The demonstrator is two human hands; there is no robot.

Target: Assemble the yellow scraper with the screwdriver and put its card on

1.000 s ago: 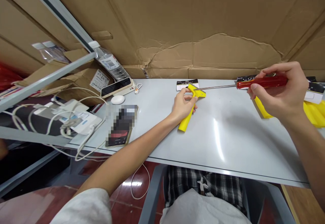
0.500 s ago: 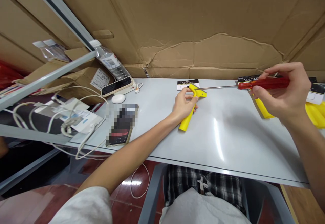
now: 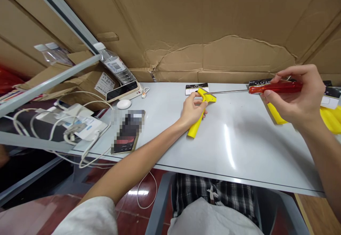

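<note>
Both my hands are closed: right of the white oval case (image 3: 124, 104), my left hand (image 3: 193, 110) grips a yellow tool (image 3: 195, 128); farther right, my right hand (image 3: 304, 98) holds a red screwdriver (image 3: 263, 89) pointing at it.

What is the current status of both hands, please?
Left hand gripping yellow T-shaped tool. Right hand holding red-handled screwdriver, tip at tool's head. Black-and-white card behind; nothing seen blocking.

The left grip (image 3: 194, 110) partly hides the yellow tool (image 3: 196, 125), the right grip (image 3: 305, 98) the screwdriver (image 3: 279, 88).
</note>
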